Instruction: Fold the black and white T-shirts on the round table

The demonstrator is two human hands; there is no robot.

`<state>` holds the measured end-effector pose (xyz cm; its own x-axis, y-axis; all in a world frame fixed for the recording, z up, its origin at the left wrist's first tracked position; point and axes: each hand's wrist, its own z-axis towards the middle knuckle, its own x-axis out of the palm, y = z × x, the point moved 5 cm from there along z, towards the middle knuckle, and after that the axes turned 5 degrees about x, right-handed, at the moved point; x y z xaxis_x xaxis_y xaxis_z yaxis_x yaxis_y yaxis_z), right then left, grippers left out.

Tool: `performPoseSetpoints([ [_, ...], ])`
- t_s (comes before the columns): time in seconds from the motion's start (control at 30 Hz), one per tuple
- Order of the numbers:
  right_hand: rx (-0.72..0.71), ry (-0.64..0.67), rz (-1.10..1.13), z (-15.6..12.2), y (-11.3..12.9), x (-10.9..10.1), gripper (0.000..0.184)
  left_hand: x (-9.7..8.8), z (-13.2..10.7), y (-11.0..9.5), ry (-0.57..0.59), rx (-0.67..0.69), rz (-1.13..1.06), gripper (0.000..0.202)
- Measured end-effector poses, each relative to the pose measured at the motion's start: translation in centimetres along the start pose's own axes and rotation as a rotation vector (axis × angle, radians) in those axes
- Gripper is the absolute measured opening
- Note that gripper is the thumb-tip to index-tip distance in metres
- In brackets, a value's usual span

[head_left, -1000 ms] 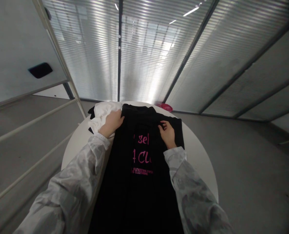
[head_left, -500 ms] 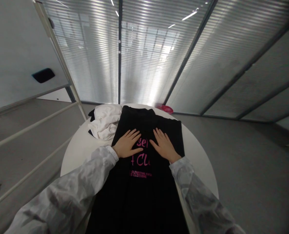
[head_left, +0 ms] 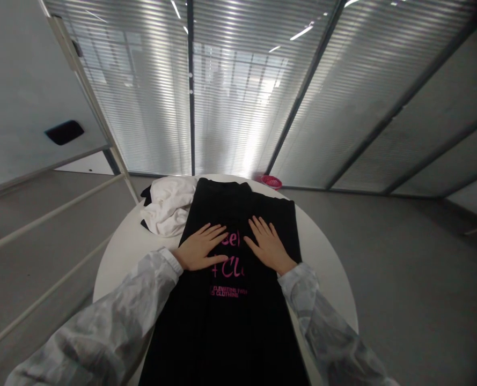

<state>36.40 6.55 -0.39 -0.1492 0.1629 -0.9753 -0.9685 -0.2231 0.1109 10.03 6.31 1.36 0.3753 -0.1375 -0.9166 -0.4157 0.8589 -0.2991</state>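
A black garment (head_left: 230, 332) with pink lettering lies folded lengthwise over the round white table (head_left: 121, 262), its near end running out of view below. My left hand (head_left: 201, 247) rests flat on its left part, fingers stretched out beside the lettering. On the right part, my right hand (head_left: 269, 244) also lies flat with fingers spread. Neither hand grips the cloth. Some of the letters are hidden in the folds and by the fingers.
A crumpled white cloth (head_left: 169, 206) with black fabric under it sits at the table's far left. Beyond the far edge is a pink basket (head_left: 271, 182). A white-framed board (head_left: 21, 96) stands on the left, and a glass partition with blinds (head_left: 230, 96) is behind.
My left hand has slid a little left, away from the lettering. My right hand stays nearly in place on the cloth. The whole view has shifted slightly.
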Motion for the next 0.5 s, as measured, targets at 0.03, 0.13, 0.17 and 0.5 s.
performPoseSetpoints([
  [0.03, -0.004, 0.005, -0.002, -0.1, 0.0, -0.1, 0.074, -0.2, 0.0, 0.1, 0.007, -0.005, -0.031, 0.08],
  [0.13, -0.03, 0.038, 0.001, -0.5, 0.0, -0.3, 0.073, -0.9, -0.4, 0.5, 0.01, -0.004, -0.195, 0.071],
  [0.17, -0.041, 0.05, 0.008, -0.7, 0.1, -0.4, 0.072, -1.3, -0.5, 0.6, -0.003, -0.001, -0.262, 0.067],
  [0.5, -0.177, 0.093, 0.107, -5.3, 3.1, -2.6, 0.071, -1.2, -2.2, -1.1, 0.01, 0.069, -0.186, 0.063],
])
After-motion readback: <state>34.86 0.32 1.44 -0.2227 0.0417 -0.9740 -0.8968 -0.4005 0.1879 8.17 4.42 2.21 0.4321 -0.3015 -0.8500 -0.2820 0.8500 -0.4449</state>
